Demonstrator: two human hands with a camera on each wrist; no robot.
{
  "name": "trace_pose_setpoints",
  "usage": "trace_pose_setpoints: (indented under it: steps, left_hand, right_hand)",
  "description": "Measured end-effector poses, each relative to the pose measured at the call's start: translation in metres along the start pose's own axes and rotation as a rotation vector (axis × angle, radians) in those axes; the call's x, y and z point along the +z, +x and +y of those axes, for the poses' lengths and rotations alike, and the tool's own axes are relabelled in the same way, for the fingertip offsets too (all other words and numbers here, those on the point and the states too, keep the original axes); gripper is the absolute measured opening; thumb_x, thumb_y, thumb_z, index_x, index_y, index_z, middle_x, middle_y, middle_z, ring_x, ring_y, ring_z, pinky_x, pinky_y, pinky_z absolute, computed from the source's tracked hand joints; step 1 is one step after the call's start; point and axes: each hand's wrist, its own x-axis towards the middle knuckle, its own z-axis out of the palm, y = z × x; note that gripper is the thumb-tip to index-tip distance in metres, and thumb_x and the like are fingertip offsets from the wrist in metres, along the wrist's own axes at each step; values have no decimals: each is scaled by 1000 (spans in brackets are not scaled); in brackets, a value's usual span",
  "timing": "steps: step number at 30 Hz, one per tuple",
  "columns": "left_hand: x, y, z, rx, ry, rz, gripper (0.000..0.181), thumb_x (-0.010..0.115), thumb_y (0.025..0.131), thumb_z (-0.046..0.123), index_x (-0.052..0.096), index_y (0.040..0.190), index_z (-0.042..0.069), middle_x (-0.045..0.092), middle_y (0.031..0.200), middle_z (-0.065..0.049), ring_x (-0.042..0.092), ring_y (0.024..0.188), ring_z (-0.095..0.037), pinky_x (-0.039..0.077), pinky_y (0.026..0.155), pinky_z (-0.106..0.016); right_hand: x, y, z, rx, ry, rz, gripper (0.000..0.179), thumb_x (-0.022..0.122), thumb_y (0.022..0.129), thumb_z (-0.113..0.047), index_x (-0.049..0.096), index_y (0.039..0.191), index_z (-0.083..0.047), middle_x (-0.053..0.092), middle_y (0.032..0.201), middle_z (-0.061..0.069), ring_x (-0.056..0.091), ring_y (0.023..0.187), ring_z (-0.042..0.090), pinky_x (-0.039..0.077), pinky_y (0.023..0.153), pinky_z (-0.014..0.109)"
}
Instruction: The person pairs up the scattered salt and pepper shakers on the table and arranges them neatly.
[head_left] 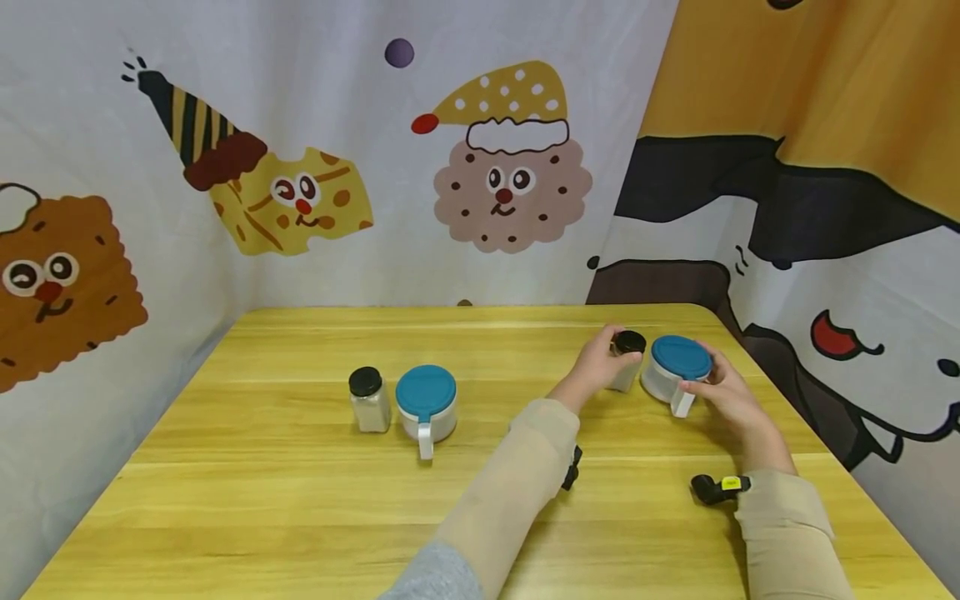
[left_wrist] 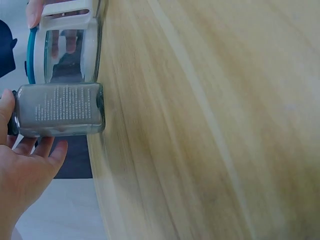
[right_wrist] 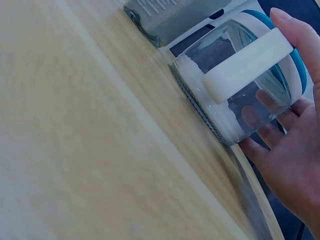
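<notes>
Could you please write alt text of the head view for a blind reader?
A person's left hand holds a black-capped jar and their right hand holds a blue-lidded pot beside it, at the right of a wooden table. A second jar and second pot stand side by side left of centre; printed cloth hangs behind.
</notes>
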Motion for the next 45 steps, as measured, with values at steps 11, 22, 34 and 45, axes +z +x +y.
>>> trace_pose_setpoints:
  steps: [11, 22, 34, 45]
  left_hand:
    - [1, -2, -1, 14, -14, -3, 51, 67, 91, 27, 49, 136, 13, 56, 126, -1, 53, 96, -9, 46, 78, -25]
    - [0, -4, 4, -3, -26, -3, 54, 66, 90, 32, 48, 138, 15, 53, 132, 1, 52, 110, -11, 45, 88, -28]
    - [-6, -8, 7, 17, -49, -1, 48, 68, 90, 30, 51, 133, 17, 56, 122, 4, 52, 100, -9, 45, 83, -26]
    - [-8, -9, 7, 50, -66, 4, 45, 69, 89, 29, 52, 129, 16, 56, 116, 5, 51, 98, -9, 45, 81, -25]
  right_hand:
    - [-2, 5, 6, 35, 18, 48, 90, 67, 90, -7, 5, 154, -8, 8, 156, 24, 5, 141, 40, 4, 108, 60]
    - [0, 4, 0, 32, 15, 63, 91, 71, 88, -11, 8, 154, -9, 10, 156, 23, 7, 141, 41, 6, 108, 61]
    - [1, 5, 1, 28, -3, 60, 88, 68, 90, -10, 9, 155, -10, 12, 155, 24, 12, 139, 40, 11, 108, 60]
    - [6, -1, -11, 4, -30, 73, 84, 68, 91, -17, 13, 154, -12, 18, 154, 22, 21, 137, 34, 17, 109, 55]
